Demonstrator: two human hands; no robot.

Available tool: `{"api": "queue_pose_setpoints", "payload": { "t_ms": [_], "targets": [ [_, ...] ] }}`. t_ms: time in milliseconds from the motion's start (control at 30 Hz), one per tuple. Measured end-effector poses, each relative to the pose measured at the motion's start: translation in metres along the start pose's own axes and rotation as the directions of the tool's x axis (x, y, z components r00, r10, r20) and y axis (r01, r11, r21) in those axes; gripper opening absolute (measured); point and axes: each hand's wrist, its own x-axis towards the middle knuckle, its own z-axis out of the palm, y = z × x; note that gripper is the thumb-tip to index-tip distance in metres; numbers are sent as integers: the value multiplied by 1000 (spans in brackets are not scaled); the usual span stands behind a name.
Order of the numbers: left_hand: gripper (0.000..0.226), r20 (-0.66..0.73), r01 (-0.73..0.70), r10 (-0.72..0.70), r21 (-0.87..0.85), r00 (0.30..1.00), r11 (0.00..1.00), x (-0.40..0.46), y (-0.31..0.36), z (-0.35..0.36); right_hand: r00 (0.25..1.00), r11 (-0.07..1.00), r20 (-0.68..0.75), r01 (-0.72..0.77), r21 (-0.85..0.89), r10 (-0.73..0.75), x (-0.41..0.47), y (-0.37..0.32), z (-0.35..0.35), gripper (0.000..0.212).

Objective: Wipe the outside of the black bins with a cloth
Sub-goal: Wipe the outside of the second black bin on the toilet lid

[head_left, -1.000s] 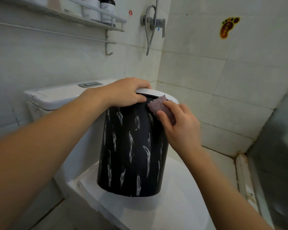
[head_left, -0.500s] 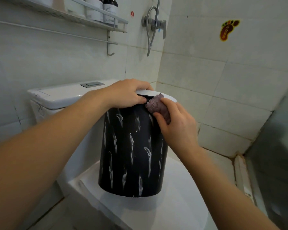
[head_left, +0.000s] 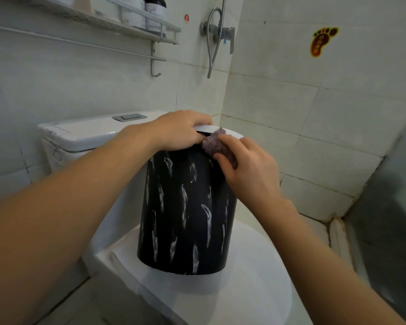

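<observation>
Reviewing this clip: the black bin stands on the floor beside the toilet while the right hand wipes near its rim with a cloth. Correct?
Not quite. The head view shows the black bin standing on the closed toilet lid, not the floor. The right hand does press the cloth near its rim.

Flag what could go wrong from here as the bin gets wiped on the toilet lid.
1. The bin stands on the smooth closed toilet lid; a sideways push could slide it off.
2. The left hand grips only the rim, so the base may still tilt.
3. The right hand presses the cloth near the rim; the lower wall may stay unwiped.
</observation>
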Motion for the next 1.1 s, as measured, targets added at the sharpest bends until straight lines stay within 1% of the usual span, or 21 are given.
{"api": "queue_pose_setpoints", "payload": {
  "t_ms": [133, 233, 300, 333, 433, 500, 533, 600, 700, 800, 867, 1000, 1033, 1100],
  "targets": [
    [15, 10, 0, 0, 36, 1000, 999, 2, -2, 0, 993, 994, 35, 110, 5, -110, -17, 0, 0, 26],
    [14, 15, 5, -5, 55, 1000, 999, 3, -2, 1, 976, 979, 82, 200, 37, -203, -32, 1, -1, 26],
    [12, 19, 4, -5, 41, 1000, 999, 3, -2, 0, 966, 972, 103, 235, 24, -236, -30, 2, -4, 25],
    [11, 20, 4, -5, 27, 1000, 1000, 3, -2, 0, 969, 973, 99, 229, 5, -228, -25, 2, -4, 24],
    [11, 28, -6, 6, 1, 1000, 1000, 1, 2, -1, 991, 990, 38, 133, -39, -132, -2, -1, -6, 22],
    [13, 33, -4, 5, -10, 999, 1000, 0, 3, -1, 993, 993, 43, 110, -40, -109, 5, -2, -6, 24],
    [16, 31, -2, 2, -9, 1000, 1000, -1, 2, -2, 991, 992, 58, 122, -31, -120, 3, -2, -5, 25],
    [20, 26, 6, -6, -5, 1000, 1000, -1, -1, -2, 979, 983, 85, 185, -12, -183, -10, -1, -5, 28],
    [16, 29, 24, -24, -14, 999, 1000, -2, -5, -3, 946, 955, 129, 296, 22, -297, -41, 0, -5, 27],
    [14, 27, 33, -32, -18, 999, 999, -2, -6, -3, 924, 937, 153, 346, 49, -349, -56, 2, -4, 25],
    [15, 27, 36, -35, -24, 999, 999, -2, -6, -3, 928, 938, 139, 344, 32, -345, -51, 4, -3, 25],
    [19, 44, 43, -42, -42, 998, 998, -3, -4, -4, 982, 984, 54, 179, -7, -178, -28, 2, -1, 28],
    [19, 43, 43, -41, -41, 998, 998, -3, -4, -4, 984, 986, 55, 168, -3, -168, -27, 1, 0, 29],
    [18, 33, 40, -39, -28, 999, 999, -2, -5, -4, 973, 976, 86, 215, 20, -216, -36, 0, 1, 30]
  ]
}}
